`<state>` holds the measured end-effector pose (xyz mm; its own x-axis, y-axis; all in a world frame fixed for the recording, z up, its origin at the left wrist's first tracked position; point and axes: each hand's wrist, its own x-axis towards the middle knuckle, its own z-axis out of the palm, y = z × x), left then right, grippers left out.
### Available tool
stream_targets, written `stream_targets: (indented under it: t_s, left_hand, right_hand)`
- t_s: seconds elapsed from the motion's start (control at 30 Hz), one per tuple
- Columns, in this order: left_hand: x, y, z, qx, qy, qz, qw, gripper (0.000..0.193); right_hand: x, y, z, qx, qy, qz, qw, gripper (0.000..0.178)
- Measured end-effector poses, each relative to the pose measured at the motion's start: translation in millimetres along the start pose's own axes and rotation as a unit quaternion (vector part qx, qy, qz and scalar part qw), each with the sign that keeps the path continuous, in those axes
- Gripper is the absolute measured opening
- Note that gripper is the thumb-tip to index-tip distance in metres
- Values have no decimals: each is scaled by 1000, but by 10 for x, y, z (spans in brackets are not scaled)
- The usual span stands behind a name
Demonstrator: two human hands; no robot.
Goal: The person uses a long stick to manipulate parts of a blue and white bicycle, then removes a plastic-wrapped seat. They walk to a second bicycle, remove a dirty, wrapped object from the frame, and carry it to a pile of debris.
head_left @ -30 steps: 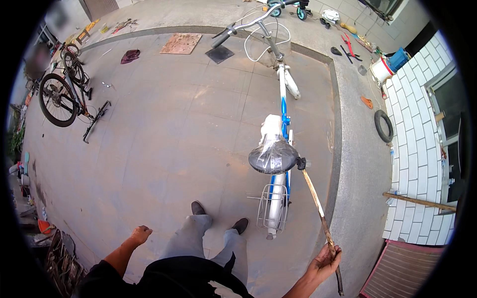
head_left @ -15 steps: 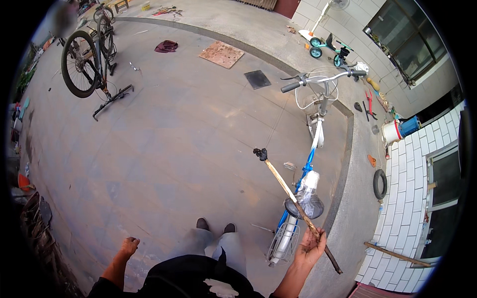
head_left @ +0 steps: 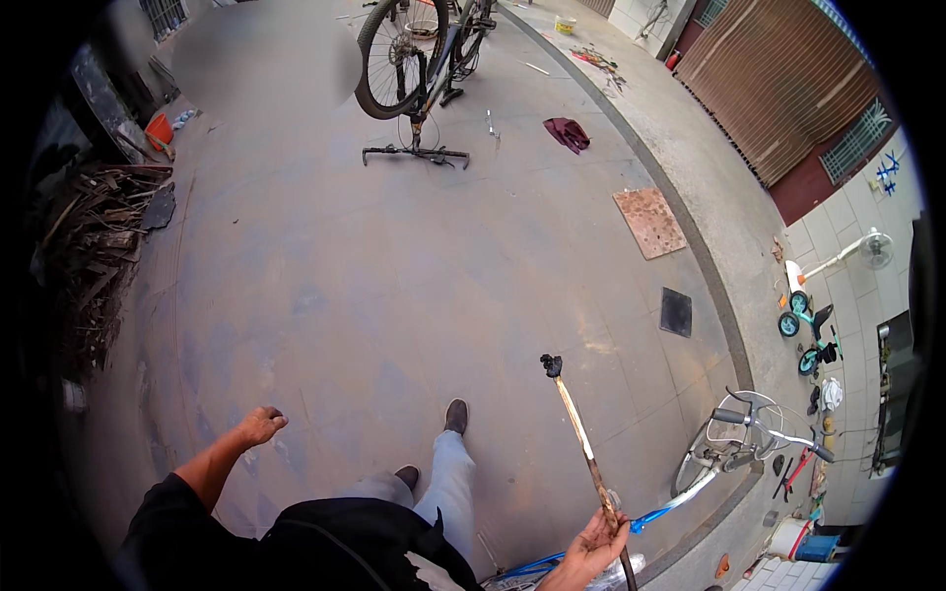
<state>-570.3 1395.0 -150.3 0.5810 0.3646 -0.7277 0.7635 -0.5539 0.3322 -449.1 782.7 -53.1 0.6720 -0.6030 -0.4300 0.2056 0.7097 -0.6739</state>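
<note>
My right hand [head_left: 591,545] grips a long wooden stick [head_left: 586,438] near its lower end. The stick is partly stripped to pale wood, and a black clump [head_left: 552,365] is stuck on its far tip. My left hand [head_left: 261,426] hangs out to the left over the paving, fingers loosely curled with nothing seen in them. Beside and behind my right hand is a blue and white bicycle [head_left: 697,486]; its saddle and rear are mostly hidden by my arm and body. The stick's tip points forward, apart from anything else.
An upside-down black bicycle [head_left: 417,89] stands ahead. A maroon cloth [head_left: 567,135], a speckled square board [head_left: 649,224] and a dark square plate [head_left: 676,312] lie on the paving. A wood pile [head_left: 103,246] is at left. A raised kerb [head_left: 705,261] runs along the right, with a child's tricycle [head_left: 810,330] beyond.
My view has swung left and I have stepped forward, one foot ahead. The blue and white bicycle now lies lower right. My right hand still holds the stick; my left stays free.
</note>
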Motion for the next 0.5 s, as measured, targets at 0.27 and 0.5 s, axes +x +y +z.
stream_targets:
  t_s: [0.27, 0.5]
  left_hand:
    - [-104, 59, -79, -81, -20, -91, 992, 49]
    - [-345, -937, 76, -230, -58, -271, 933, 45]
  right_hand:
    - [450, 820, 1446, -73, -98, 88, 989, 17]
    - [66, 2167, 2865, -145, -155, 150, 966, 17]
